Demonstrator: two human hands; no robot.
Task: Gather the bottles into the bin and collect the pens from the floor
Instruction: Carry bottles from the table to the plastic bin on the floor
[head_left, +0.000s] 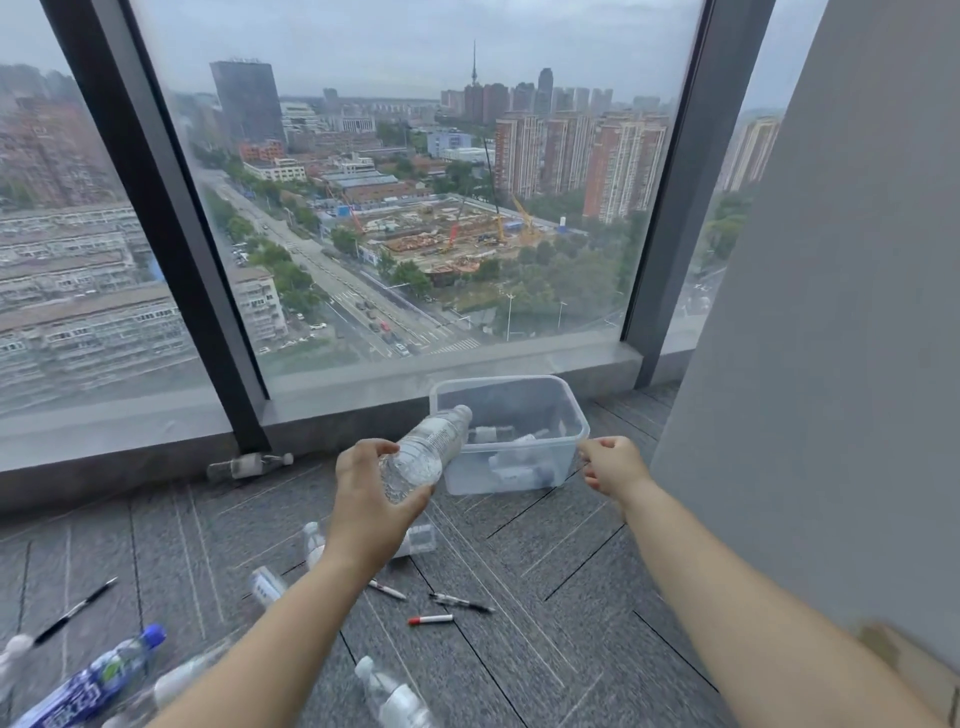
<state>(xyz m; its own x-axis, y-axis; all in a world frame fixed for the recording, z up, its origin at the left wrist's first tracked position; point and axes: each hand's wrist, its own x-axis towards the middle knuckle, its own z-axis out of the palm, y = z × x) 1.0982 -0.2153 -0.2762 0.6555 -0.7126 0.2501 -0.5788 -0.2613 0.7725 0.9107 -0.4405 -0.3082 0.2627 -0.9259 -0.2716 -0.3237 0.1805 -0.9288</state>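
Note:
My left hand (371, 501) grips the base of a clear plastic bottle (428, 449), whose white cap points over the left rim of the clear plastic bin (574, 410). My right hand (613, 465) pinches the bin's right rim. Several clear bottles lie inside the bin. On the carpet lie more bottles: one by the window base (249, 464), one under my left wrist (418, 540), a blue-labelled one (98, 675) and a clear one (392, 693) near the bottom edge. A black pen (75, 610) lies at left; a red-capped pen (430, 619) and a dark pen (460, 603) lie in the middle.
The bin stands on grey carpet tiles against the low sill of a full-height window with dark mullions (171, 234). A grey wall panel (831, 312) rises at the right. A cardboard corner (904, 660) shows at the lower right.

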